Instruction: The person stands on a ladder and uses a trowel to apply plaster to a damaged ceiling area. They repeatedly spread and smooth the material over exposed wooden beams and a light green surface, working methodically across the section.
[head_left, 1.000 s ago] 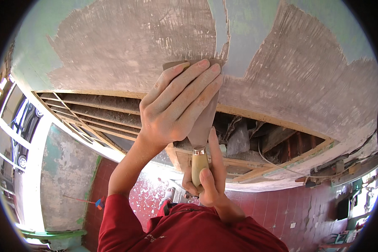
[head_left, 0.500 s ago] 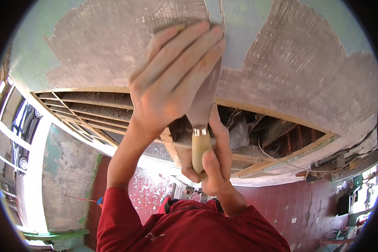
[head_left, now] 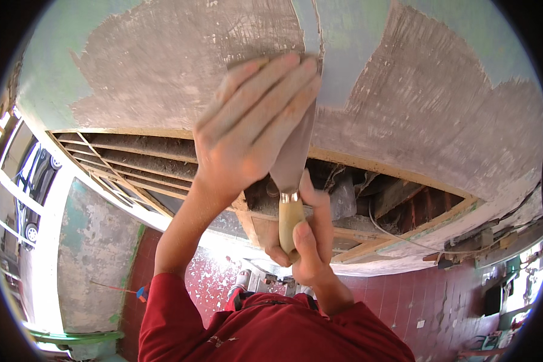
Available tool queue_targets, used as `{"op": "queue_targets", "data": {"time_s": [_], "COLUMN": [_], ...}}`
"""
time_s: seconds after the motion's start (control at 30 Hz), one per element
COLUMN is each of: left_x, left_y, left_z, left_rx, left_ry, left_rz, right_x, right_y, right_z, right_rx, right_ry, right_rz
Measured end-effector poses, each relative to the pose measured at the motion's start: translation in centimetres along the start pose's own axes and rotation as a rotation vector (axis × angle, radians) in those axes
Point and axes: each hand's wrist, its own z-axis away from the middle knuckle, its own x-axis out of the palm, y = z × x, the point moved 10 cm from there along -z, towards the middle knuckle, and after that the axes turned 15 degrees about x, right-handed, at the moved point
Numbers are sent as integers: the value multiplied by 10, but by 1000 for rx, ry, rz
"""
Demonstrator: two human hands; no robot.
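Observation:
My right hand (head_left: 312, 247) is closed round the pale yellow handle of a wide scraper (head_left: 294, 163), its thumb along the handle. Against the broad metal blade lies my left hand (head_left: 250, 123), fingers stretched out flat and pointing toward the blade's far edge. That edge meets a panel surface (head_left: 181, 66) where green paint gives way to a large rough grey-brown patch. The fingers hide much of the blade. Just right of the blade's tip runs a narrow bluish strip with a crack (head_left: 315, 30).
Below the panel is an opening with wooden battens (head_left: 133, 145) on the left and dark, debris-filled framing (head_left: 398, 196) on the right. A loose cable (head_left: 398, 232) hangs there. Red tiled floor (head_left: 392, 295) is strewn with pale flakes. A car (head_left: 33, 193) shows beyond the left window.
Both hands and the scraper have shifted slightly downward in the picture, pulling the blade's edge back along the panel. My hold on the handle stays the same.

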Motion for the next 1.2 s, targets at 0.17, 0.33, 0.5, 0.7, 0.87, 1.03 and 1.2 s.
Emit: {"op": "queue_targets", "data": {"time_s": [0.17, 0.33, 0.5, 0.7, 0.87, 1.03, 1.2], "left_x": [-1, -1, -1, -2, 0, -2, -4], "left_y": [4, 0, 10, -1, 10, 3, 8], "left_z": [3, 2, 14, 1, 13, 9, 15], "left_rx": [-10, -7, 10, 2, -19, -25, -16], "left_ry": [-15, 1, -39, -10, -59, -70, -73], "left_rz": [1, 24, 39, 22, 19, 11, 16], "right_x": [2, 6, 5, 8, 6, 12, 10], "right_y": [2, 3, 14, 3, 15, 14, 20], "right_z": [2, -1, 10, -2, 10, 2, 8], "right_rx": [-3, -37, 3, -4, 45, 44, 21], "right_ry": [-7, 28, 57, 8, -18, 3, -27], "right_rz": [1, 31, 51, -19, -51, -83, -19]}}
